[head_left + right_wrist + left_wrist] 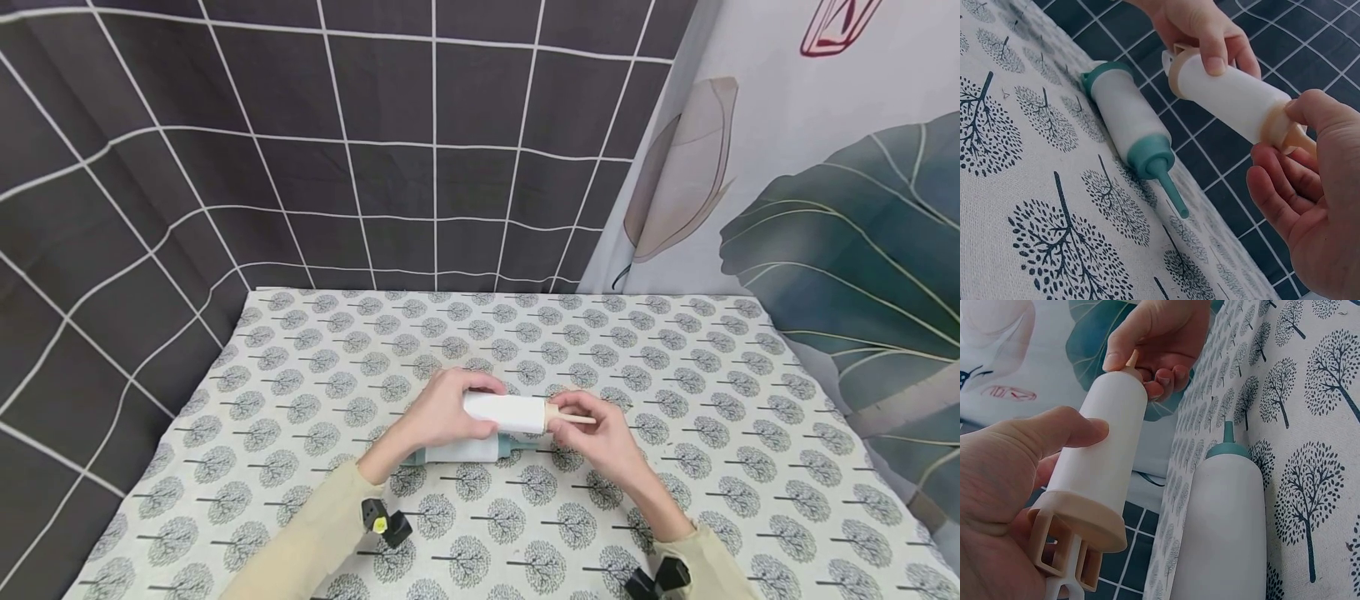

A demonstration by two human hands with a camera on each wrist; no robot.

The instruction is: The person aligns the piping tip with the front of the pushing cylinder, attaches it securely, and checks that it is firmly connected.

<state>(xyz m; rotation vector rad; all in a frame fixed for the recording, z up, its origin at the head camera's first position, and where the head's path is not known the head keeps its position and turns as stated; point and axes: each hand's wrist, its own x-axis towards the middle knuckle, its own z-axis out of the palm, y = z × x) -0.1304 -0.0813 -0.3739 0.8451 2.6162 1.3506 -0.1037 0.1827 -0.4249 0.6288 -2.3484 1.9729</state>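
Note:
A white squeeze bottle with a beige nozzle cap is held sideways over the table. My left hand grips its body near the rear, thumb across the white side. At that rear end, a beige collar with an open frame shows in the left wrist view. The thumb and fingers of my right hand pinch the beige cap, with the thin nozzle pointing out past them. Just below lies a second white squeeze bottle with a teal nozzle cap and teal rear end, touched by neither hand.
A cloth printed with trees covers the table. Behind it hangs a dark curtain with a white grid, and at the right a pale curtain with large leaves. Black wrist cameras sit on both sleeves.

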